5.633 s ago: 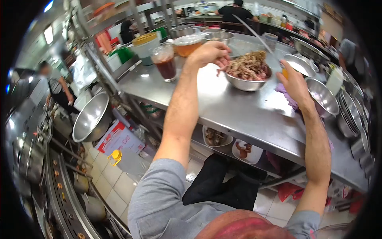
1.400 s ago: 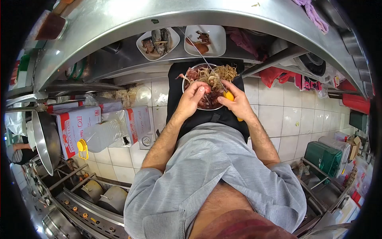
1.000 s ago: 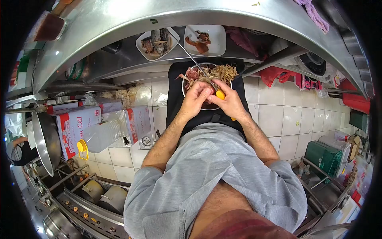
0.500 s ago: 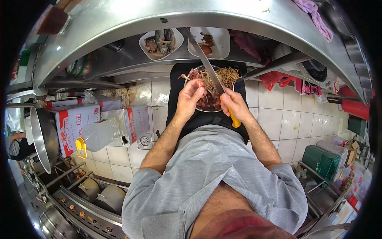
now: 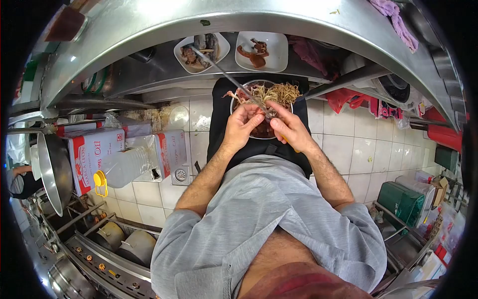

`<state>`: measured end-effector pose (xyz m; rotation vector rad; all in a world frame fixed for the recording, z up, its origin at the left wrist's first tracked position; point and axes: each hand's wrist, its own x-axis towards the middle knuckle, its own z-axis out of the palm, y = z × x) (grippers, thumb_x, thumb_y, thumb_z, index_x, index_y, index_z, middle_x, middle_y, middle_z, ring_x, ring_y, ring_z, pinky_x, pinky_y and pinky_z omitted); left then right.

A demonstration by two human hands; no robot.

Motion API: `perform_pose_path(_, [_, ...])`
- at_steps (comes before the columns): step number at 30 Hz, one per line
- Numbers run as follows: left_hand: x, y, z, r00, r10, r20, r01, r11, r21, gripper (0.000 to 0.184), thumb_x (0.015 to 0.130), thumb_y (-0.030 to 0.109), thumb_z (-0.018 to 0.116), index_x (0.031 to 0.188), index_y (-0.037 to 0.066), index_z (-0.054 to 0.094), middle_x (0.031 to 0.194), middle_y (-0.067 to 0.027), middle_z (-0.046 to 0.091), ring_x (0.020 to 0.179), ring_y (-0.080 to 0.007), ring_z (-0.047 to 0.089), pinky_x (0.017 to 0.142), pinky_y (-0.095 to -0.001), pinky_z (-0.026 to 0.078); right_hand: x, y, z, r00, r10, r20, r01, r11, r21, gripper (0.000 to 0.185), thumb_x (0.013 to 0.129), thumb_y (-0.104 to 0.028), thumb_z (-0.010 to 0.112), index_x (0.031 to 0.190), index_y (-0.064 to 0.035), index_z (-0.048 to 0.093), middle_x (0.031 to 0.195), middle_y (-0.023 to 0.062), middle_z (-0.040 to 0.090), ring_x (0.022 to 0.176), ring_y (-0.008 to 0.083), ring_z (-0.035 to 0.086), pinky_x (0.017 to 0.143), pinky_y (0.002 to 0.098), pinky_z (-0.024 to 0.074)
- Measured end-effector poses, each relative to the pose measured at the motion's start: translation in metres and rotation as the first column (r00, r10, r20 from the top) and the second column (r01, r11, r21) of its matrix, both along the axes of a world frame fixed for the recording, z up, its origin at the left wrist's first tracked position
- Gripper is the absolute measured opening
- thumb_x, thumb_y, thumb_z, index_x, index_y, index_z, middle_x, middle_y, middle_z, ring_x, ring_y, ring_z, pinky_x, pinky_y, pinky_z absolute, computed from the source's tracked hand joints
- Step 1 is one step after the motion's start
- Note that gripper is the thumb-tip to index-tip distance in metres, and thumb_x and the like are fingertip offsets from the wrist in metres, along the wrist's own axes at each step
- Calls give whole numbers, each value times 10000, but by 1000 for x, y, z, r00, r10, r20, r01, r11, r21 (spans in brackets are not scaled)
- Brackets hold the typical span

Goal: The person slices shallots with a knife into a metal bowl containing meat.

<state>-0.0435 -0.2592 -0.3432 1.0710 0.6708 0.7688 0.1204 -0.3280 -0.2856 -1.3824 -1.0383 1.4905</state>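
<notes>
In my right hand (image 5: 291, 130) is a long knife (image 5: 226, 75). Its yellow handle shows under my palm, and the narrow blade points up and left. My left hand (image 5: 244, 125) pinches a small piece of meat (image 5: 261, 112), partly hidden by the fingers, with the base of the blade against it. Both hands are close together over a round metal bowl (image 5: 232, 104) on my lap. Dark red meat (image 5: 262, 131) lies at its near side, and a tangle of pale thin strands (image 5: 285, 93) fills the far right.
Ahead, a shelf under the steel counter (image 5: 239, 22) holds a white dish with fish pieces (image 5: 180, 50) and a white dish with brown scraps (image 5: 282, 60). Cartons (image 5: 97, 154) and a clear jug (image 5: 127, 167) stand left. Pots (image 5: 139, 246) are behind left.
The knife has swung left, its tip moving from between the dishes to over the fish dish. My right hand has come closer to my left, which has lowered slightly.
</notes>
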Motion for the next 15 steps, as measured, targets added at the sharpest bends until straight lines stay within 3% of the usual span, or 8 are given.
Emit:
perform_pose_path(5, [-2, -3, 0, 998, -4, -70, 0, 998, -55, 196, 897, 138, 587, 1054, 23, 561, 896, -13, 616, 793, -83, 560, 727, -226, 462, 0, 2, -2, 989, 98, 112, -96, 995, -27, 651, 876, -419, 574, 1375, -60, 358, 715, 8, 509, 526, 66, 418, 476, 230, 369])
perform_pose_path(6, [-1, -4, -3, 997, 29, -70, -28, 999, 19, 193, 905, 161, 577, 1043, 26, 567, 882, -7, 614, 753, -74, 550, 682, -212, 452, 0, 2, 0, 989, 98, 111, -96, 995, -27, 651, 876, -419, 574, 1375, -60, 358, 715, 8, 509, 526, 66, 418, 476, 230, 369])
perform_pose_path(8, [-1, -4, -8, 996, 63, -67, -56, 994, 92, 194, 913, 183, 568, 1032, 30, 574, 868, -1, 611, 714, -65, 539, 637, -197, 441, 0, 2, 5, 988, 124, 96, -117, 990, -73, 677, 846, -371, 635, 1372, -50, 357, 919, 72, 590, 675, 100, 535, 614, 242, 459])
perform_pose_path(9, [-3, -4, -10, 995, 36, -94, -30, 997, 68, 212, 918, 198, 561, 1043, 28, 572, 864, 0, 611, 704, -64, 532, 638, -195, 438, -1, 2, -2, 987, 125, 97, -118, 990, -74, 677, 846, -371, 635, 1372, -50, 357, 919, 72, 590, 675, 100, 535, 614, 242, 459])
perform_pose_path(11, [-7, -2, -16, 993, 10, -120, -5, 999, 42, 230, 923, 214, 554, 1054, 25, 571, 861, 1, 610, 694, -62, 524, 640, -194, 435, -5, 2, -23, 978, 35, 205, -83, 970, 230, 731, 798, -201, 711, 1385, -21, 315, 1133, 91, 547, 997, 138, 540, 841, 256, 458])
perform_pose_path(12, [-9, -1, -16, 996, -46, -80, 45, 999, -14, 250, 927, 226, 547, 1072, 23, 565, 883, -9, 605, 730, -68, 526, 679, -201, 440, -6, 4, -19, 978, 37, 206, -85, 970, 230, 731, 798, -201, 711, 1385, -21, 315, 1133, 91, 547, 997, 138, 540, 841, 256, 458])
perform_pose_path(13, [-9, 0, -16, 994, -99, -37, 96, 993, -67, 270, 931, 238, 540, 1089, 21, 560, 906, -19, 601, 765, -74, 528, 717, -208, 446, -7, 6, -13, 986, 22, 163, -46, 988, 145, 760, 766, -162, 738, 1379, -7, 316, 1227, 109, 494, 1103, 150, 475, 923, 269, 403])
perform_pose_path(15, [0, -5, -5, 999, -49, 17, 51, 993, -103, 283, 933, 239, 535, 1109, 18, 554, 928, -31, 591, 802, -81, 524, 749, -219, 445, -8, 9, -13, 992, 2, 122, -9, 998, 58, 791, 734, -124, 765, 1373, 7, 317, 1320, 128, 441, 1210, 162, 410, 1004, 283, 348])
